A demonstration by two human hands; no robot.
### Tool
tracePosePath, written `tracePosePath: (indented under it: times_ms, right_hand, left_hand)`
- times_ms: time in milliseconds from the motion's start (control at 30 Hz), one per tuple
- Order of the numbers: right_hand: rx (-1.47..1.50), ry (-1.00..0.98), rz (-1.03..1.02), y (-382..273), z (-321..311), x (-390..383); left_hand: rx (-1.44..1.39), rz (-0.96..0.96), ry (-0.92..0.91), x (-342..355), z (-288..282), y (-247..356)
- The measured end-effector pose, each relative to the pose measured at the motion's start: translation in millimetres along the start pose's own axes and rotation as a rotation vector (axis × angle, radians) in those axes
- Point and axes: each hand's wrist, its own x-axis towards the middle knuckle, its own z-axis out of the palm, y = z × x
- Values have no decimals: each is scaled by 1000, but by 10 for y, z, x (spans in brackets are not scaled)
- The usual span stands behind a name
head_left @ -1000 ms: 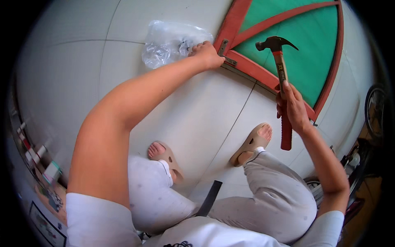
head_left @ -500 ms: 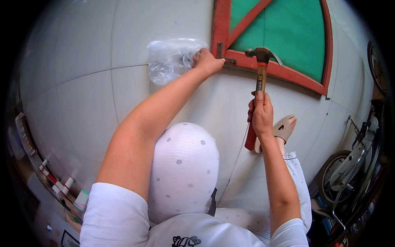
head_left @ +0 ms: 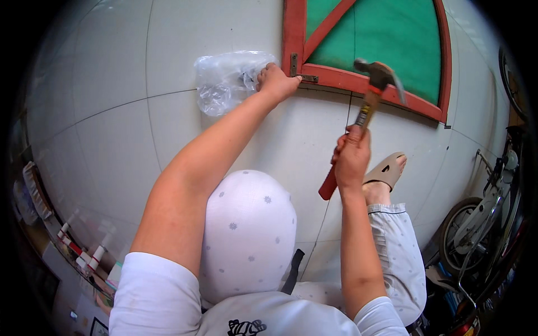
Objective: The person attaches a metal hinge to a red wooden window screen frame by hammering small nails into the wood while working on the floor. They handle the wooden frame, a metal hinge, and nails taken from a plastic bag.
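A red wooden frame (head_left: 364,85) with green mesh (head_left: 386,42) lies on the tiled floor. At its near left corner sits a dark L-shaped metal bracket (head_left: 308,78). My left hand (head_left: 278,83) is closed round that corner, its thumb beside the bracket; the fingertips are partly hidden. My right hand (head_left: 353,157) grips a claw hammer (head_left: 367,109) by its handle. The hammer tilts to the right, its blurred head raised over the frame's near rail, to the right of the bracket. Beside my left hand lies a crumpled clear plastic bag (head_left: 216,84) with small dark things in it.
My sandalled foot (head_left: 388,171) stands on the floor right of the hammer handle. My bent knee (head_left: 249,229) rises between my arms. A bicycle (head_left: 465,235) stands at the right edge, and red and white tubes (head_left: 84,255) are at the left edge.
The hammer has tipped from nearly upright to a rightward slant, its head moving right and its handle end left. My left hand stays at the frame's corner. The view has shifted slightly.
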Motion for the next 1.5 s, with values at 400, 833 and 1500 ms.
tracePosePath:
  times_ms: [400, 833, 1500]
  right_hand:
    - [-176, 11, -76, 108, 53, 103]
    - [46, 43, 61, 117, -129, 59]
    - [-207, -67, -142, 557, 92, 26]
  left_hand:
    - [-26, -37, -113, -8, -25, 9]
    - [-28, 93, -98, -5, -12, -128]
    - [-123, 122, -387, 301, -335, -112]
